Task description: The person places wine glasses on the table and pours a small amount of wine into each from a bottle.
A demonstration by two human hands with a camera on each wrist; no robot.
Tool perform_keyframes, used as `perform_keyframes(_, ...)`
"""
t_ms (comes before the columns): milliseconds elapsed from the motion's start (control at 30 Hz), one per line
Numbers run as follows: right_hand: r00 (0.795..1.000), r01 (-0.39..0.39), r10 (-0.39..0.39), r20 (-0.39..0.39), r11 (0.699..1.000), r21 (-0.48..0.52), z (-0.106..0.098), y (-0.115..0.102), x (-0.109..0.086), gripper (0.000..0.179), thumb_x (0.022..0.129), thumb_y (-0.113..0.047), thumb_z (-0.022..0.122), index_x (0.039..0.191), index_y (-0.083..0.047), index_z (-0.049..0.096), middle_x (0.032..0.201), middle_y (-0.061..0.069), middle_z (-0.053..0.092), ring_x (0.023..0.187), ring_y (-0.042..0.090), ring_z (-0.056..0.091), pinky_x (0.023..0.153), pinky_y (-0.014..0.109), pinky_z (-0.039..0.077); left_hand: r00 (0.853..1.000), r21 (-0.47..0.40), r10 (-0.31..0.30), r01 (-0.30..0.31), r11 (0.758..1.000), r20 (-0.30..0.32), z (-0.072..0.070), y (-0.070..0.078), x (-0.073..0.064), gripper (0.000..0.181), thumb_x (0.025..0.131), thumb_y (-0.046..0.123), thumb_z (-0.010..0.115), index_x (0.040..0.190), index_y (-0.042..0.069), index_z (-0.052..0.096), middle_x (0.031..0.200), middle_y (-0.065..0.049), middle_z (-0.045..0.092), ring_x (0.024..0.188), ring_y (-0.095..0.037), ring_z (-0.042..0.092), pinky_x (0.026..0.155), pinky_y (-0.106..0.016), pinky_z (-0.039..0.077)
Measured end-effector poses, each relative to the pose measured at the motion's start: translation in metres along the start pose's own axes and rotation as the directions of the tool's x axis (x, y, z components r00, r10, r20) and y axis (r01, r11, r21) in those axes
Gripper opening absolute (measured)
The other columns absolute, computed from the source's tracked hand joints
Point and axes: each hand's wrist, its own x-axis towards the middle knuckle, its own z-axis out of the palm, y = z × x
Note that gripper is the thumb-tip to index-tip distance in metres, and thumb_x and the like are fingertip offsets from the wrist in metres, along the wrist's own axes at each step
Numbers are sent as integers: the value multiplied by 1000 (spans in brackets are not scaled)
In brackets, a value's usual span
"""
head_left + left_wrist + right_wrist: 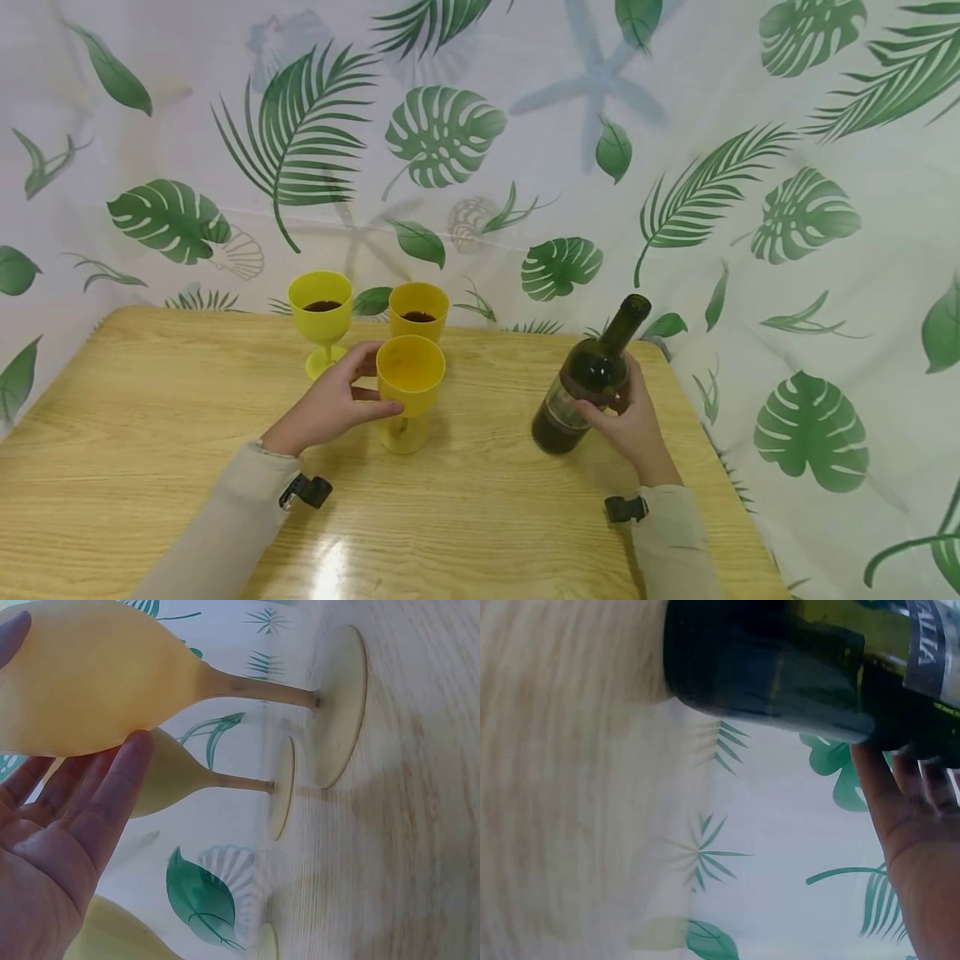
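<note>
My left hand (330,407) holds a yellow plastic goblet (410,367) by its bowl, thumb on the near side and fingers behind. No dark liquid shows inside this one. In the left wrist view the goblet's round foot (341,705) is right at the tabletop. On the right, my right hand (628,421) grips a dark green wine bottle (592,371) around its body, thumb across the label. The uncapped neck points up and leans right in the head view. Dark liquid shows through the glass, and the bottle's base (705,660) is close to the wood in the right wrist view.
Behind the held goblet stand a yellow-green goblet (321,304) and another yellow goblet (418,310), each with dark liquid in it. All are on a wooden table (480,517). A leaf-patterned curtain (480,217) hangs along the table's back and right edges.
</note>
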Motion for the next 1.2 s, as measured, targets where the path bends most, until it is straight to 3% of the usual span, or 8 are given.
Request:
perform_keyframes(100, 999, -19, 18, 37, 999, 26, -2, 0, 0, 80, 87, 9, 74, 155, -9, 37, 134, -7, 55, 115, 6, 61, 91, 17, 53, 1000, -5, -1, 1, 1000, -1, 0, 0, 0, 76, 89, 24, 84, 152, 18, 42, 146, -9, 54, 130, -33, 54, 103, -54, 54)
perform_keyframes(300, 999, -32, 32, -44, 999, -1, 7, -6, 0, 75, 83, 8, 78, 149, -4, 44, 128, -8, 58, 111, 7, 61, 88, 17, 53, 1000, -15, -7, 7, 1000, -6, -2, -1, -2, 77, 89, 23, 85, 152, 18, 42, 146, -9, 53, 131, -33, 54, 103, -55, 53)
perform_keyframes(600, 996, 31, -39, -86, 995, -94, 24, -18, 0, 75, 79, 3, 85, 144, -4, 48, 128, 4, 62, 112, 6, 62, 90, 15, 53, 1000, -27, -11, 11, 1000, -7, -2, -2, -2, 78, 88, 23, 85, 152, 18, 42, 146, -9, 54, 130, -32, 54, 103, -54, 53)
perform_keyframes(700, 996, 31, -42, -81, 991, -133, 28, -25, -1, 75, 79, 0, 87, 144, -6, 49, 132, 9, 63, 117, 10, 62, 95, 24, 54, 1000, -21, -10, 10, 1000, -5, -2, -1, -1, 78, 88, 24, 85, 152, 18, 42, 145, -9, 55, 130, -32, 55, 103, -52, 54)
perform_keyframes(833, 997, 28, -46, -69, 971, -236, 31, -37, 0, 77, 80, -11, 89, 146, -9, 50, 137, 10, 61, 123, 22, 59, 99, 46, 53, 1000, -20, -4, 4, 1000, -8, -1, -1, 0, 76, 88, 25, 85, 151, 19, 43, 144, -8, 55, 129, -31, 55, 101, -48, 56)
perform_keyframes(967, 993, 85, -113, -41, 902, -423, 30, -49, 6, 79, 77, -23, 91, 144, -11, 53, 132, 10, 63, 117, 31, 62, 93, 57, 54, 1000, -25, -3, 2, 1000, -11, 0, -1, 0, 77, 88, 25, 86, 151, 19, 43, 145, -8, 54, 129, -31, 55, 101, -48, 56)
perform_keyframes(1067, 980, 170, -196, 17, 798, -579, 27, -57, 12, 79, 74, -32, 92, 141, -11, 55, 129, 10, 64, 112, 32, 65, 87, 57, 57, 1000, -28, -7, 6, 1000, -14, 1, -1, 0, 77, 87, 26, 86, 151, 20, 44, 145, -8, 54, 129, -31, 55, 101, -48, 56)
perform_keyframes(1200, 957, 262, -271, 101, 666, -698, 23, -65, 18, 82, 71, -39, 91, 137, -8, 57, 126, 14, 64, 106, 34, 66, 77, 58, 60, 1000, -24, -13, 12, 1000, -14, 1, -1, 0, 77, 87, 27, 86, 151, 20, 44, 145, -8, 54, 130, -31, 54, 101, -47, 56)
